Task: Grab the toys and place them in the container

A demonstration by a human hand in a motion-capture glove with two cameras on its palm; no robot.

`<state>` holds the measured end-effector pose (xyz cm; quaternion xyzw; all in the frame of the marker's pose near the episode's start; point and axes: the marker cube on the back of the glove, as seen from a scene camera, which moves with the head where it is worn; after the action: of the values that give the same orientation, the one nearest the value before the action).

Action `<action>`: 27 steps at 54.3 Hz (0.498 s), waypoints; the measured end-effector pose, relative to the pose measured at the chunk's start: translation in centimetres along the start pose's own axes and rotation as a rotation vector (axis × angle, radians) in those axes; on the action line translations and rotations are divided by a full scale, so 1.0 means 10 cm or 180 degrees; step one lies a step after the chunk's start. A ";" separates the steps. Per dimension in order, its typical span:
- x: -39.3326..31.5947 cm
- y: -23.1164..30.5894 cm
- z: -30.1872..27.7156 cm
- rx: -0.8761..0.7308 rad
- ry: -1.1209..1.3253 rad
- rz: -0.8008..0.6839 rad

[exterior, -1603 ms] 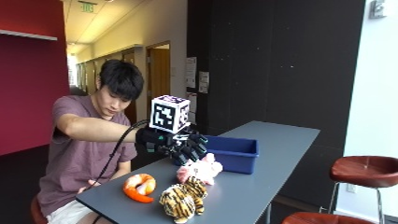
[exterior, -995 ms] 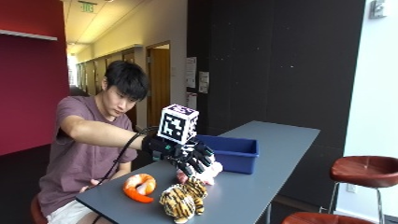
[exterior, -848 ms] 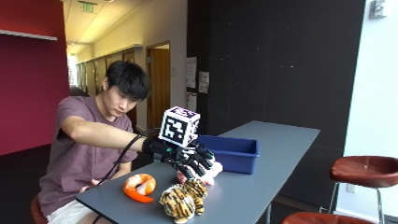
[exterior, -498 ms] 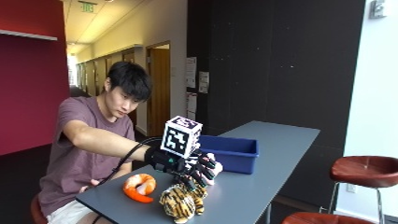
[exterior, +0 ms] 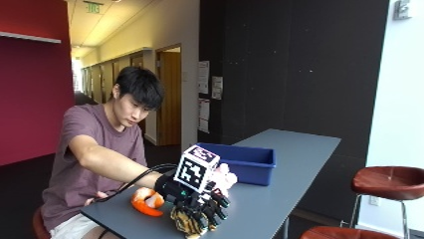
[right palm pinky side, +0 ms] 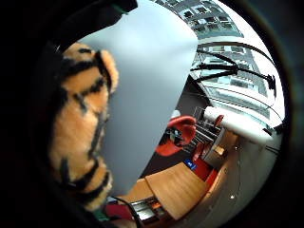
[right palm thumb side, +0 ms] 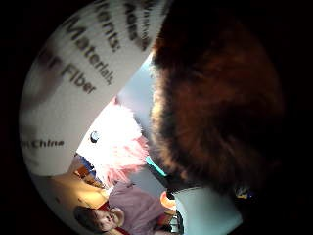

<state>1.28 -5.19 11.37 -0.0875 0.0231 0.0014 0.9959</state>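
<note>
grey table [exterior: 298, 199] carries a blue container [exterior: 242, 162] mid-surface, while near its front edge the gloved right hand [exterior: 202, 209] curls its fingers around the tiger toy [exterior: 187, 223], beside an orange toy [exterior: 147, 201].

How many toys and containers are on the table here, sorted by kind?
Striped tiger plush, under the gloved right hand: 1
Pink and white plush: 1
Orange and white toy: 1
Blue container: 1
Total: 4 things on the grey table, 3 of them toys, none in the container yet.
</note>
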 end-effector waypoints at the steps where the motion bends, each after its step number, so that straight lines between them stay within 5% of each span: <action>1: 0.00 0.00 0.00 -0.0002 0.0006 -0.0007; 27: 0.00 -0.05 0.07 -0.0096 0.0237 0.0063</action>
<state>1.27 -5.60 12.13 -0.1022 0.0610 0.0083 0.9929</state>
